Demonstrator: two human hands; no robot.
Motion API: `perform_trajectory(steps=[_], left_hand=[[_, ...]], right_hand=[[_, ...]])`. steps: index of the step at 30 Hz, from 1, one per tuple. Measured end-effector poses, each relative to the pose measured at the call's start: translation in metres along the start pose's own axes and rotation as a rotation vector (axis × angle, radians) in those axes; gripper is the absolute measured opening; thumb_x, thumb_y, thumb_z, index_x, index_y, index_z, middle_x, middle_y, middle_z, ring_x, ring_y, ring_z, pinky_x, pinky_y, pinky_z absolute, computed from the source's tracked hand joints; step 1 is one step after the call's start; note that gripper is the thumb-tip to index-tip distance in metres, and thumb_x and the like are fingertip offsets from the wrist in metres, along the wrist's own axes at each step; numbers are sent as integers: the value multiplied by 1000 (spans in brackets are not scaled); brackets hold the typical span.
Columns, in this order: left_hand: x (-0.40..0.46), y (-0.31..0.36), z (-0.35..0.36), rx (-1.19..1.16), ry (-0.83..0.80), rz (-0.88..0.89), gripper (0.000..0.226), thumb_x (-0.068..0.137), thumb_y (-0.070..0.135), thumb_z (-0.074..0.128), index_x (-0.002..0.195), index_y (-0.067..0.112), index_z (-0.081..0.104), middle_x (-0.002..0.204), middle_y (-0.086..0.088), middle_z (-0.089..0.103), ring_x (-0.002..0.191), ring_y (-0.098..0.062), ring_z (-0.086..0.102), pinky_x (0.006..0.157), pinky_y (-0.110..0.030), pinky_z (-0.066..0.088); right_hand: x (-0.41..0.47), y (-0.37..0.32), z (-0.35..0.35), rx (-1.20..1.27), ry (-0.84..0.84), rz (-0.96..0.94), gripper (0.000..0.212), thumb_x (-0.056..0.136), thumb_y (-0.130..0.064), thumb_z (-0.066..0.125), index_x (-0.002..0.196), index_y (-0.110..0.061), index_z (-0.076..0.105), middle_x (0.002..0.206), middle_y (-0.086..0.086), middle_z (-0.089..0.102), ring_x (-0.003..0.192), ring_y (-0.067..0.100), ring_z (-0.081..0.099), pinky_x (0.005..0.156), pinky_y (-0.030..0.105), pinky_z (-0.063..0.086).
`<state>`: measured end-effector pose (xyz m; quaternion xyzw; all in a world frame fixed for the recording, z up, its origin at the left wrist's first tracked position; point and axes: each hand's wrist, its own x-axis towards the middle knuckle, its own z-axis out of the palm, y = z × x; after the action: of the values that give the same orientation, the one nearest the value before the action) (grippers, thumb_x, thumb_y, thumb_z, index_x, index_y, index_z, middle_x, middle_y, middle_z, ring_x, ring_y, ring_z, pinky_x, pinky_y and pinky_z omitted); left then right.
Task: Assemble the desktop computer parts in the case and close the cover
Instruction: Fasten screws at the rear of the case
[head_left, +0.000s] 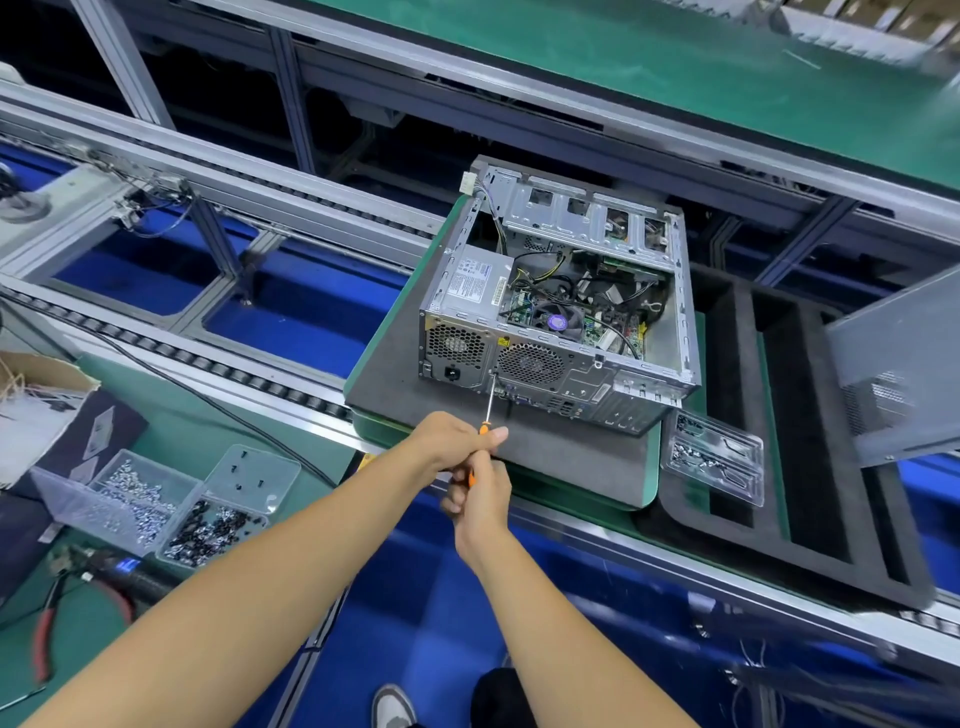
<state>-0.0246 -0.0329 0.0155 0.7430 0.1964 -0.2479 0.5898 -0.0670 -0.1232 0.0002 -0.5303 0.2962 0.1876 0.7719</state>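
An open grey computer case (561, 306) lies on a dark foam pad (410, 384), its back panel facing me. Inside show the power supply (475, 280), motherboard and cables. An orange-handled screwdriver (488, 410) points its tip at the back panel between the power supply grille and the round fan grille. My left hand (452, 439) grips the upper part of the handle. My right hand (480, 491) grips the lower end just below it. The grey side cover (898, 369) leans at the right edge of the view.
Clear plastic boxes of screws (150, 504) sit on the green bench at left, with red-handled pliers (47, 634) nearer me. A clear screw tray (714, 457) lies right of the case. A roller conveyor (208, 364) runs in front of the pad. Black foam trays (779, 441) lie to the right.
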Motion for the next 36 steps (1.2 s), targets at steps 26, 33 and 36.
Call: perform_trajectory(steps=[26,33,36], left_hand=[[2,-4,-3,-50,20,100,45,91,53,70,79,9,78,82,-8,78,75,-21,74,78,-35,60],[4,9,-22,-114,-190,37,24,96,36,67,113,19,72,103,2,79,79,-10,74,66,-26,56],[9,7,-10,-88,26,40,24,79,33,87,94,17,78,81,-3,79,65,-15,69,54,-26,52]], right_hand=[[8,3,11,25,51,47,22,105,-27,50,87,-16,56,53,-1,36,40,12,29,37,25,25],[4,1,16,210,-113,202,28,105,-23,48,79,-17,53,54,-3,33,39,10,27,36,24,25],[7,5,10,85,-18,94,14,102,-20,54,92,-12,50,61,0,47,44,10,33,40,24,28]])
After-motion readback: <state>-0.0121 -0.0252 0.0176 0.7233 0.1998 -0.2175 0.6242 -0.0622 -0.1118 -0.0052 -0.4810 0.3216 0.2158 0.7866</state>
